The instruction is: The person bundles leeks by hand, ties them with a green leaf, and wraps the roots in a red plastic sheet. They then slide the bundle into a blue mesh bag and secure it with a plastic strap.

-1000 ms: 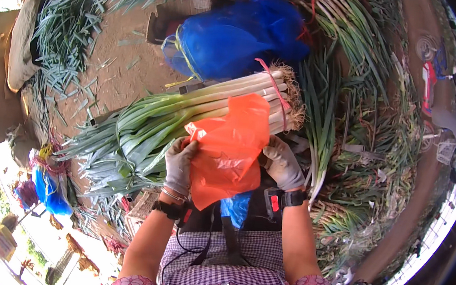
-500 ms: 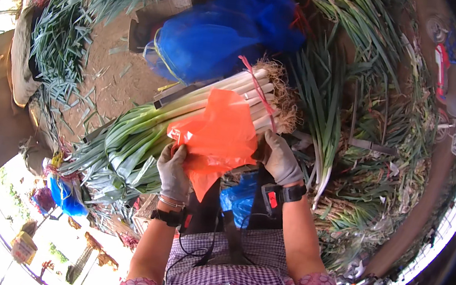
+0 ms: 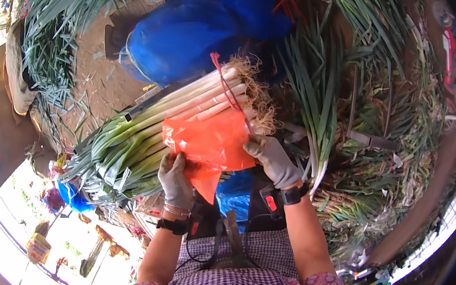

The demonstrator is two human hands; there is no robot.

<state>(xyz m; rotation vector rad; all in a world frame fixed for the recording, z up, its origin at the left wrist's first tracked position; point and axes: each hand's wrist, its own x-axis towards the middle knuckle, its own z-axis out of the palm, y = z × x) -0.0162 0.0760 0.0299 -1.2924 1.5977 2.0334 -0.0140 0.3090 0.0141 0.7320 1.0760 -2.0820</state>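
Our leeks (image 3: pixel 184 102) are tied; the orange sheet (image 3: pixel 208 140), mid-view, lies over them unfastened, its edges pinched by our left hand (image 3: pixel 176 182) at seven o'clock and right hand (image 3: pixel 274 161) at three.

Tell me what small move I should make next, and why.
Probably ease the left grip and right grip slightly apart to open out the orange plastic: they hold it at opposite sides, yet it looks creased, with one corner hanging toward you, and it covers part of the tied stalk bundle from view.
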